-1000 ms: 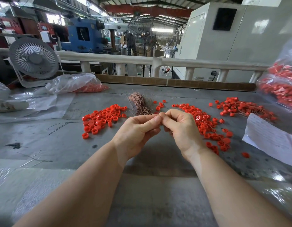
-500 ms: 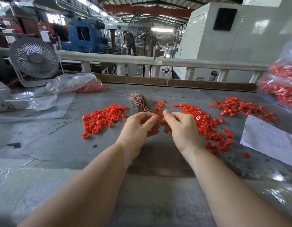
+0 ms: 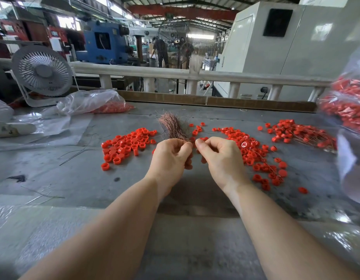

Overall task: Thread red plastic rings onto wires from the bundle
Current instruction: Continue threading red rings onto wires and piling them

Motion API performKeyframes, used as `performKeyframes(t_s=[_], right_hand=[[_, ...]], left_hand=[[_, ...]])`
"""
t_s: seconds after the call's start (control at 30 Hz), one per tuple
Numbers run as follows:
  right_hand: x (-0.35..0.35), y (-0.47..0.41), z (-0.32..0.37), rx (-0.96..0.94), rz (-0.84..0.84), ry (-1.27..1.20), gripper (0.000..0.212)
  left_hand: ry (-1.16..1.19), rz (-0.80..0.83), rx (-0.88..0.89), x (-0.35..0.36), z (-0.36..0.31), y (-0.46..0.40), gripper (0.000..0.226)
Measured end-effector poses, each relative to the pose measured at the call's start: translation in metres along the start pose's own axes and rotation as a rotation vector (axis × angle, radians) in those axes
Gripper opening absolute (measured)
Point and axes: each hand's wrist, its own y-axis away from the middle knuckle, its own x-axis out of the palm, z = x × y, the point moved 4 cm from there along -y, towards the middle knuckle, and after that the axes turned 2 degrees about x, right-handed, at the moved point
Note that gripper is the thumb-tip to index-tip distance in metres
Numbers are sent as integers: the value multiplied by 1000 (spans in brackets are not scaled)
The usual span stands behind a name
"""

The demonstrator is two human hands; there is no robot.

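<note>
A bundle of thin copper-coloured wires (image 3: 172,126) lies on the grey table (image 3: 78,178) just beyond my hands. My left hand (image 3: 171,158) has thumb and forefinger pinched together at the bundle's near end, on a wire. My right hand (image 3: 222,158) is a finger's width to its right, fingertips pinched on a small red ring that is mostly hidden. Loose red plastic rings (image 3: 126,143) form a pile to the left. Another spread of red rings (image 3: 255,156), some with wires through them, lies to the right.
A further heap of wired rings (image 3: 300,133) lies at the far right, beside clear bags of red parts (image 3: 348,106). A plastic bag (image 3: 90,102) and a white fan (image 3: 41,71) stand at the back left. Stray wires (image 3: 78,152) lie left of the pile.
My hands, pressed fingertip to fingertip a second ago, have moved forward toward the wire bundle and drawn slightly apart.
</note>
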Motion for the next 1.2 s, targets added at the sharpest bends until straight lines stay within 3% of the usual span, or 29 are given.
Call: performKeyframes(t_s=[0.17, 0.43, 0.83, 0.97, 1.1, 1.2], right_hand=[[1, 0, -1, -8, -2, -5, 34], [0, -2, -5, 18, -15, -9, 37], [0, 0, -2, 17, -12, 13, 34], [-2, 0, 0, 9, -33, -21, 22], [-4, -1, 3, -32, -55, -59, 6], [-3, 2, 9, -129, -43, -32, 13]], left_hand=[[-90, -65, 8, -5, 1, -2, 30], [184, 6, -71, -3, 4, -3, 13], [125, 42, -95, -4, 2, 0, 10], [322, 134, -181, 1, 3, 2, 19], [454, 136, -244, 2, 5, 1, 15], [463, 129, -273, 1, 7, 1, 15]])
